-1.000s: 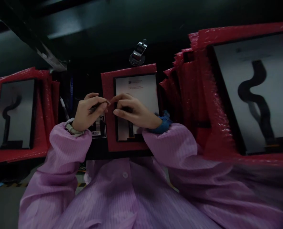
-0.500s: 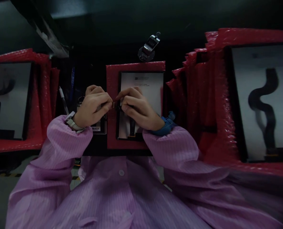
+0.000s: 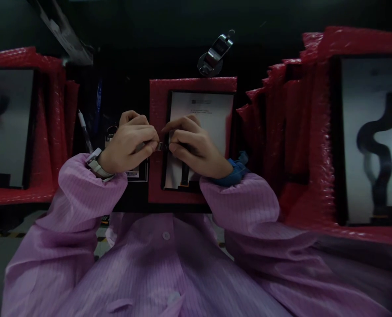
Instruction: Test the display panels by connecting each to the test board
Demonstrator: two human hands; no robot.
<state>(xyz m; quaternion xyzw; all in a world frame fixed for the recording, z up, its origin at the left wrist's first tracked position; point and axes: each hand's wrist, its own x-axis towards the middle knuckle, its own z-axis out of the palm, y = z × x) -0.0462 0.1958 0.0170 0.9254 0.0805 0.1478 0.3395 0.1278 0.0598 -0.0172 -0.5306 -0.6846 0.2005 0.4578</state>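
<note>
A display panel [image 3: 212,132] with a pale back and dark edges lies on a red bubble-wrap bag [image 3: 155,189] in front of me. Its black flex cable [image 3: 185,171] rises from the lower edge to my right hand [image 3: 199,147], whose thumb and fingers pinch the cable near its end. Between my fingertips shows a small connector [image 3: 160,146]. Closed in a pinch, my left hand [image 3: 130,143] grips the connector's left side. Partly hidden under the left hand lies a dark board with a white label [image 3: 134,174].
Red bubble bags [image 3: 288,132] are stacked on the right, topped by another panel [image 3: 351,132]. More red bags [image 3: 52,127] with a panel [image 3: 11,141] stand at left. A metal counter-like device [image 3: 216,55] sits behind. A white pen [image 3: 84,127] and blue pen [image 3: 98,103] lie left.
The view has shifted slightly, so the side stacks sit farther outward. More of the connector shows between my fingertips. Both hands keep their pinch over the panel.
</note>
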